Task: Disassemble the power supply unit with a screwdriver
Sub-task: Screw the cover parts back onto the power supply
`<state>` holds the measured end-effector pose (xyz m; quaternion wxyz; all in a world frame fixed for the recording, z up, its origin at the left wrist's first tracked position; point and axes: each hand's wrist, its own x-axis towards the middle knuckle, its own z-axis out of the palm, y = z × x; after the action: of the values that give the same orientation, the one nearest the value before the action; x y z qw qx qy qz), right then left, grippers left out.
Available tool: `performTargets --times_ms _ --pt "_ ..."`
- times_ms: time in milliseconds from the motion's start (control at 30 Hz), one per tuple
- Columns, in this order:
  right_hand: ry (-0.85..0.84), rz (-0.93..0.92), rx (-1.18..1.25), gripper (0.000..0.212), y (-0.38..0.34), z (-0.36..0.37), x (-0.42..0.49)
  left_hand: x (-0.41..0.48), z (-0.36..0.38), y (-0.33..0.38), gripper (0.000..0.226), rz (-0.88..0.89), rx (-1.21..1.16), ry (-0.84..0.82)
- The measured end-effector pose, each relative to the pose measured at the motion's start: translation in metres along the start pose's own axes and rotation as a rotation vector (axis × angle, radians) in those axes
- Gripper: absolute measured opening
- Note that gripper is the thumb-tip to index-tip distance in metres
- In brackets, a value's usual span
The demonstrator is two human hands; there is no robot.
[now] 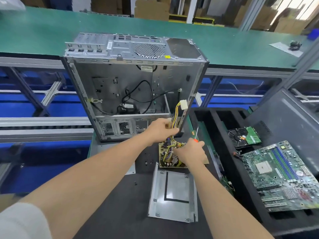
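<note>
My left hand (161, 130) grips the wires (177, 109); my right hand (189, 152) holds the screwdriver (196, 140) at the board (165, 159) on the worktop (112, 213). Risk: pulling the wires may tear solder joints or drag the board.

The right hand (191, 152) hides the 3 o'clock side of the board (168, 156) and most of the screwdriver (196, 134) handle.

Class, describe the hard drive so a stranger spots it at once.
Right of the open computer case lies a black foam tray. The hard drive sits in it, beyond the big motherboard; unlike that, it is small and mostly black.
</note>
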<state>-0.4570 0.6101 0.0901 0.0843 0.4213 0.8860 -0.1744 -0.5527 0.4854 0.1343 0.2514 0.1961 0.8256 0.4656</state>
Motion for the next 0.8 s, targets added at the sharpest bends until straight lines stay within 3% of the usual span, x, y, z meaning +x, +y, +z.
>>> performTargets --times_ms 233,300,400,467,533,633,700,800 --pt "-0.071 -0.058 0.034 0.079 0.004 -0.004 0.004 -0.002 0.012 -0.012 0.022 0.013 -0.122 -0.093" --pt "-0.113 -0.101 0.110 0.068 0.013 -0.008 0.006 -0.006 0.016 -0.014 0.021 0.013 -0.088 -0.066" --pt "-0.032 -0.208 0.270 0.042 0.030 -0.013 0.005 -0.015 0.024 -0.012 0.035 0.005 -0.079 -0.040" --pt "0.037 -0.257 0.438 0.029 0.041 -0.019 -0.001 -0.025 0.030 -0.008 0.043 0.000 -0.021 0.004" --pt "0.026 -0.236 0.651 0.034 0.048 -0.025 -0.015 -0.037 0.037 -0.002 0.048 -0.009 0.050 0.089" --pt "-0.110 -0.165 1.036 0.036 0.057 -0.030 -0.033 -0.059 0.053 0.013 0.036 0.003 0.125 0.306" --pt "-0.214 -0.103 1.274 0.021 0.063 -0.034 -0.046 -0.077 0.066 0.026 0.023 0.041 0.157 0.420" --pt "-0.357 -0.028 1.507 0.024 0.073 -0.038 -0.065 -0.105 0.090 0.042 0.014 0.022 0.076 0.393"
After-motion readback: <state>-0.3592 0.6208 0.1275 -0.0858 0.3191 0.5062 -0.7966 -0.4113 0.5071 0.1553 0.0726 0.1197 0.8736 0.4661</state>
